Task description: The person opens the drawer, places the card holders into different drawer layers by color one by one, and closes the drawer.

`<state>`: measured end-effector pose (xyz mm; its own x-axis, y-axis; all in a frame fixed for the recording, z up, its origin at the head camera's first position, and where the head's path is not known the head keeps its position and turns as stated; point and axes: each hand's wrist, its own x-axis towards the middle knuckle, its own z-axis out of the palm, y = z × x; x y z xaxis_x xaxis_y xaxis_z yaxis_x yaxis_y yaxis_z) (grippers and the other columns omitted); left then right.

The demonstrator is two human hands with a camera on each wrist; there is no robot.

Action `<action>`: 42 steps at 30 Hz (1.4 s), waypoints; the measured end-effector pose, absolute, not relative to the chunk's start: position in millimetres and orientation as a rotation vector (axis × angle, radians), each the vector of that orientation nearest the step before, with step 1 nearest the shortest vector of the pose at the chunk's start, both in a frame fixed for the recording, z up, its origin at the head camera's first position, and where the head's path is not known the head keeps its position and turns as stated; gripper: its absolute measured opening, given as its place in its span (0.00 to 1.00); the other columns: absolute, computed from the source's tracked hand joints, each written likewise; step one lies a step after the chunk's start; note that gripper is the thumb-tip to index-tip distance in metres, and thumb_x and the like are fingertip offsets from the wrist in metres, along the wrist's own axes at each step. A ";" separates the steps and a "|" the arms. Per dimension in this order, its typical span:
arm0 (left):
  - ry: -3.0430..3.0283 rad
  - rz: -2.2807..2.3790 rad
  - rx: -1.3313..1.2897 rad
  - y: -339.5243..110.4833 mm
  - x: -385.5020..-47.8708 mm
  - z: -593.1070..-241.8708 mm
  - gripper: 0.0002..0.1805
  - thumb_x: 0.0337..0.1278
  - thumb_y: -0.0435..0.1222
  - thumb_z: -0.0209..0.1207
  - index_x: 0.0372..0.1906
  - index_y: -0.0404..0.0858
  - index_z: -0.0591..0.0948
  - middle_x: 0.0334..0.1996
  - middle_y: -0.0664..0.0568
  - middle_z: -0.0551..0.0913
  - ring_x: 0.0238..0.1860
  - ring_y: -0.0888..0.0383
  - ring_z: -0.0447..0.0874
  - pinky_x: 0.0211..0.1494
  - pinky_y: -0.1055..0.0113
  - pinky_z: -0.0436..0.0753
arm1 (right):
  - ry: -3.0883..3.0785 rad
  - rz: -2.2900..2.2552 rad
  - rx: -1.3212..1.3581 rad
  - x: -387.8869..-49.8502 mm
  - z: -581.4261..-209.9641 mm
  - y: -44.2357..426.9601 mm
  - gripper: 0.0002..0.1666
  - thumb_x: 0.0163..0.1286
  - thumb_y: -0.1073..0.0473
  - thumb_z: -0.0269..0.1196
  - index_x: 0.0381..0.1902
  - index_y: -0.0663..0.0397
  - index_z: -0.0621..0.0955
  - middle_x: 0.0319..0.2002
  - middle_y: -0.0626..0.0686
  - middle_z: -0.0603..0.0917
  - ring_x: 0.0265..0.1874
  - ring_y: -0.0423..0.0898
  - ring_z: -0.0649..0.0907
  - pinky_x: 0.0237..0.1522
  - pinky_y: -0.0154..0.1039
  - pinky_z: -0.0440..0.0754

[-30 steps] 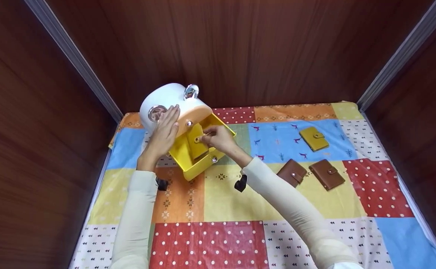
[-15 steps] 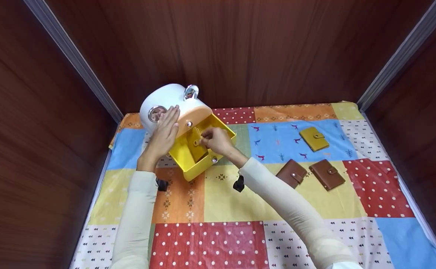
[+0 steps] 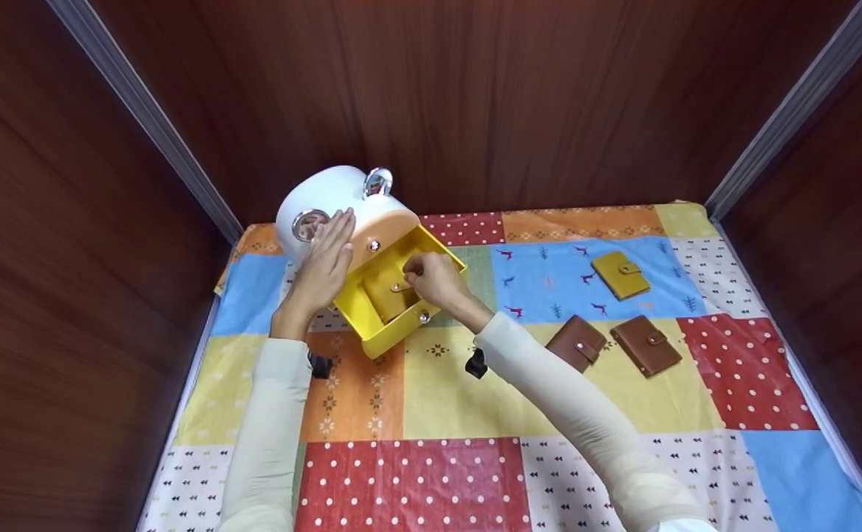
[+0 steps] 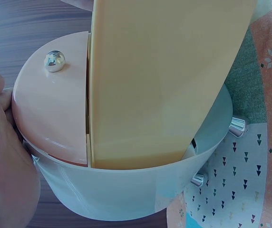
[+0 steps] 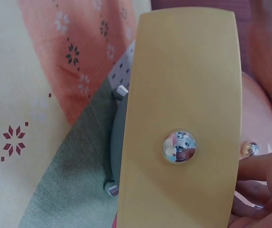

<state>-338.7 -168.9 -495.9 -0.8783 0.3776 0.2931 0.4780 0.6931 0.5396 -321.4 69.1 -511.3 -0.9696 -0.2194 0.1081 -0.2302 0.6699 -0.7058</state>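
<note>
Your left hand [image 3: 321, 270], left of the frame's centre, lies flat with its fingers stretched straight and together. It touches the side of one white container [image 3: 327, 193] and does not grip it. Your right hand [image 3: 436, 279], close to the middle of the frame, has its fingers bent inward above one pulled-out yellow drawer [image 3: 394, 336]. Just under these fingers one yellow wallet [image 3: 384, 299] lies inside the drawer, with its strap and snap turned toward your hand. I cannot tell whether your fingers pinch the strap or are only near it; in the right wrist view the drawer front covers part of them.

About the counting: four wallets can be seen in total. One is the wallet in the drawer. One mustard wallet [image 3: 621, 275] lies on the right side of the frame, on a blue patch. Below it there are two brown ones: the left brown wallet [image 3: 577, 343], partly behind your right sleeve [image 3: 571, 410], and the right brown wallet [image 3: 645, 346]. These two are near each other but apart.

The container has one peach front panel [image 3: 385, 230] above the drawer. There are two shiny knobs, one upper knob [image 3: 374, 245] on the panel and one lower knob [image 3: 424, 317] on the drawer. One chrome loop [image 3: 378, 182] stands at the container's upper right. All of this is on one patchwork cloth [image 3: 460, 391], which covers the table.
</note>
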 end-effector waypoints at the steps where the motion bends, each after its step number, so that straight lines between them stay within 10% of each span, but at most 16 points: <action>1: -2.741 -0.940 -0.698 -168.8 -338.7 -495.5 0.30 0.88 0.41 0.37 0.86 0.41 0.54 0.88 0.48 0.51 0.89 0.49 0.44 0.92 0.52 0.37 | -2.856 1.215 0.388 -321.5 -510.9 69.3 0.10 0.75 0.65 0.65 0.48 0.63 0.90 0.47 0.59 0.93 0.49 0.56 0.91 0.56 0.49 0.90; 42: -2.741 -0.952 -0.699 -168.1 -338.6 -494.1 0.30 0.88 0.41 0.37 0.87 0.42 0.54 0.88 0.49 0.51 0.89 0.50 0.44 0.92 0.53 0.36 | -2.600 1.382 0.299 -312.5 -488.0 136.0 0.10 0.76 0.63 0.65 0.45 0.62 0.91 0.41 0.58 0.93 0.39 0.51 0.89 0.43 0.40 0.87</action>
<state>-338.6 -168.1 -494.1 -0.8788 0.3778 0.2916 0.4772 0.6886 0.5459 -312.5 136.0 -488.0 -0.9632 -0.0918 0.2526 -0.2607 0.5472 -0.7954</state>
